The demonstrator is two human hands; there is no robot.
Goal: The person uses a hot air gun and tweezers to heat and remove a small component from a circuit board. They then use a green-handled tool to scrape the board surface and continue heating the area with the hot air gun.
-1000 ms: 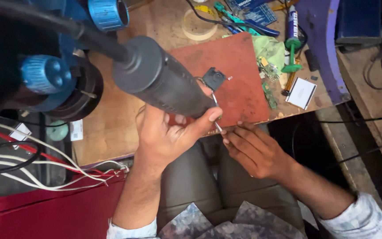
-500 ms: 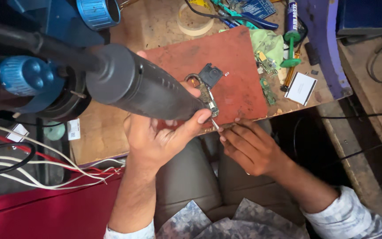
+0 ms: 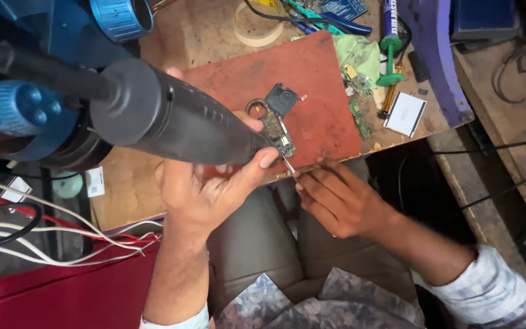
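left hand (image 3: pixel 211 183): I grip the black hot-air gun (image 3: pixel 171 119), nozzle end just over the circuit board (image 3: pixel 277 129).
right hand (image 3: pixel 336 198): pinching tweezers (image 3: pixel 288 164), tip at the board's lower edge.
board: lying on the red mat (image 3: pixel 318 91).
step: likely heating a part.
next: steady nozzle, light lift with the tweezers.

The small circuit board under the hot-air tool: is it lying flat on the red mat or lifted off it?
Flat, it seems: the circuit board lies on the red mat, with thin tweezers in the right hand touching its near end.
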